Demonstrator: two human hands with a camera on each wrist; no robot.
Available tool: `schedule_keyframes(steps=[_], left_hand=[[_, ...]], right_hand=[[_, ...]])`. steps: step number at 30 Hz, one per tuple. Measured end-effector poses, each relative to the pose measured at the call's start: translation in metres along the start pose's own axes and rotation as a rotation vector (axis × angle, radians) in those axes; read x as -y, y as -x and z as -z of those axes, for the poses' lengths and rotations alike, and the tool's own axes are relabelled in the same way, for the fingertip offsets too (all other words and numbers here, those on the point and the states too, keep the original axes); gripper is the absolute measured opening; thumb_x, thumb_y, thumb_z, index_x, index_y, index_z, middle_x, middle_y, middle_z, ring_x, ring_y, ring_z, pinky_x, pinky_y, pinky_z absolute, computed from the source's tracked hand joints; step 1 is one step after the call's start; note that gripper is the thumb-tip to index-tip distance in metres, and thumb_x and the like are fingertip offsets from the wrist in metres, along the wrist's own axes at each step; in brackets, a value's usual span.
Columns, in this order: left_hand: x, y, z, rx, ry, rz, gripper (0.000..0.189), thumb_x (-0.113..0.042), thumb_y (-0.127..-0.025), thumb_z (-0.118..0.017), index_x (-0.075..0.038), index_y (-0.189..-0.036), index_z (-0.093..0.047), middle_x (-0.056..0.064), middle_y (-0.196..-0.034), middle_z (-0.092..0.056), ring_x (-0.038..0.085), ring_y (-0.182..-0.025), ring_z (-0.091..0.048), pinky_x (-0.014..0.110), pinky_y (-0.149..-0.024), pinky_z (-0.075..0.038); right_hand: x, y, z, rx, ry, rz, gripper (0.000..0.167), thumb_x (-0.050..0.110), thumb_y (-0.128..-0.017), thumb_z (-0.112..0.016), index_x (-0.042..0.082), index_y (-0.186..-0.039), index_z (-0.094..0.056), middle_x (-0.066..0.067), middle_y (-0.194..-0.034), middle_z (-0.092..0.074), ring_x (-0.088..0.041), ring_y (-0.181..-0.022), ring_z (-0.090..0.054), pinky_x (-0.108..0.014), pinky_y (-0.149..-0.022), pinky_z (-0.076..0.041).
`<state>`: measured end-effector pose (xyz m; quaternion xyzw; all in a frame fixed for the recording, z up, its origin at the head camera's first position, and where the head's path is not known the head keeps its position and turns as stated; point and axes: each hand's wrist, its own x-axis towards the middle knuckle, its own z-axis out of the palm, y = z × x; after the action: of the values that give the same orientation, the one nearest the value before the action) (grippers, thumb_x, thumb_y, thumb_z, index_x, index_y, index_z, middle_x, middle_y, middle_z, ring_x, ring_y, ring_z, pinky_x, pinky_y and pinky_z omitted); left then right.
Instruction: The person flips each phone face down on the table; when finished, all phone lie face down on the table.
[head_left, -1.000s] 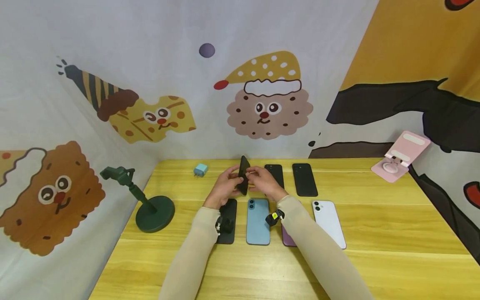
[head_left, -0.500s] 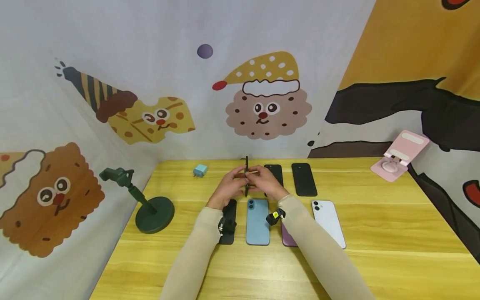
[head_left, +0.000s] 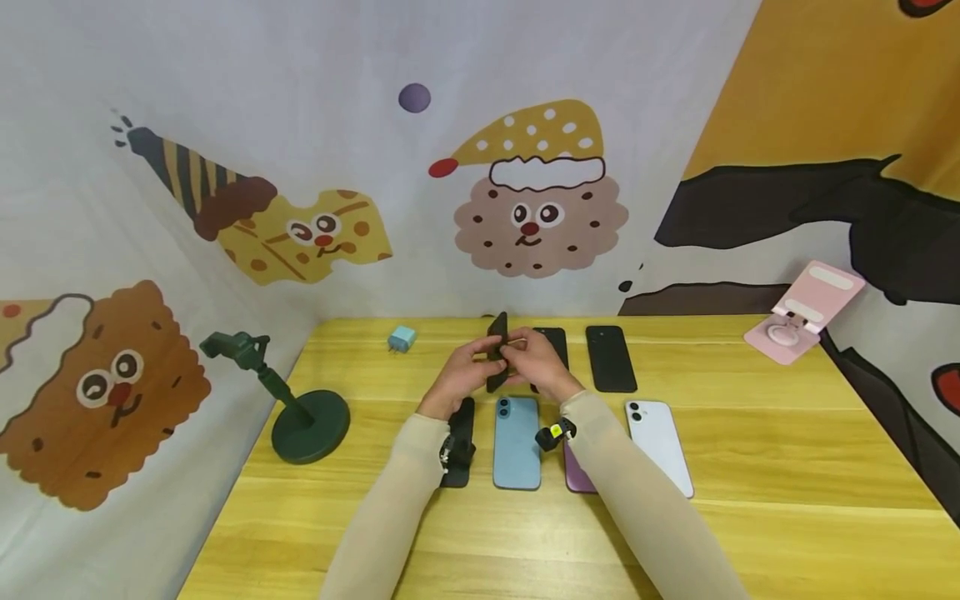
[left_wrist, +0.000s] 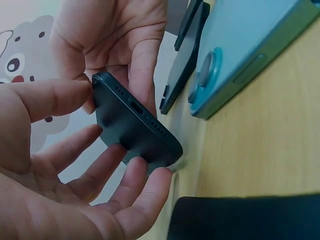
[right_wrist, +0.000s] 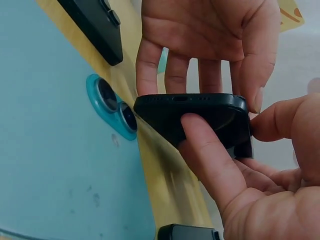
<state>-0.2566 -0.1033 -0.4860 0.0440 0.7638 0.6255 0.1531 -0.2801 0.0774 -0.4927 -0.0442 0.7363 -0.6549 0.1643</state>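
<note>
Both hands hold a black smartphone on its edge, above the back middle of the table. The left hand grips it with the thumb at one edge and several fingertips against a broad face, seen in the left wrist view. From the other side, the right hand pinches it, one finger lying along the opposite face in the right wrist view. The phone's charging port end points at the wrist cameras. Below the hands lie a light blue phone and, partly under the left wrist, a black phone.
A purple phone, half hidden by the right sleeve, and a white phone lie in the front row. Behind are two black phones, one fully visible. A green stand, blue charger and pink stand surround them.
The held phone has turned about its long axis, passing edge-on to the head camera, and shifted slightly right with both hands. The phones on the table have stayed put.
</note>
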Motion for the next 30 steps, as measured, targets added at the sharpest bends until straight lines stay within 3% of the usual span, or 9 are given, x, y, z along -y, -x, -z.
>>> schedule_keyframes(steps=[5,11,18,30], left_hand=[[-0.005,0.003,0.004,-0.062,0.006,-0.023,0.047,-0.024,-0.104,-0.067,-0.022,-0.151,-0.060,0.007,-0.150,-0.058,0.029,-0.126,-0.064,0.046,-0.101,-0.053],[0.001,0.001,0.016,-0.154,0.186,0.010,0.052,-0.019,-0.105,-0.062,-0.011,-0.156,-0.052,0.016,-0.145,-0.058,0.034,-0.128,-0.061,0.054,-0.106,-0.055],[0.004,0.001,0.019,-0.117,0.251,0.112,0.055,-0.024,-0.105,-0.062,-0.018,-0.158,-0.049,0.015,-0.139,-0.064,0.028,-0.124,-0.065,0.044,-0.097,-0.059],[0.003,0.001,0.019,-0.136,0.326,0.109,0.053,-0.020,-0.103,-0.064,-0.020,-0.155,-0.053,0.015,-0.130,-0.070,0.025,-0.110,-0.070,0.031,-0.079,-0.061]], right_hand=[[0.006,0.004,0.001,-0.020,-0.014,0.029,0.039,0.015,-0.109,-0.056,0.001,-0.145,-0.049,-0.025,-0.139,-0.062,-0.036,-0.110,-0.074,-0.054,-0.085,-0.064],[0.018,0.013,0.001,-0.016,-0.013,0.054,0.040,0.014,-0.109,-0.057,0.001,-0.147,-0.049,-0.025,-0.144,-0.061,-0.040,-0.122,-0.068,-0.054,-0.084,-0.064],[0.027,0.022,-0.001,-0.008,-0.006,0.085,0.040,0.015,-0.109,-0.058,0.003,-0.146,-0.050,-0.023,-0.144,-0.062,-0.039,-0.122,-0.068,-0.049,-0.079,-0.066],[0.028,0.025,0.004,0.022,0.006,0.099,0.048,0.016,-0.110,-0.056,0.006,-0.155,-0.044,-0.025,-0.148,-0.058,-0.042,-0.123,-0.068,-0.057,-0.086,-0.063]])
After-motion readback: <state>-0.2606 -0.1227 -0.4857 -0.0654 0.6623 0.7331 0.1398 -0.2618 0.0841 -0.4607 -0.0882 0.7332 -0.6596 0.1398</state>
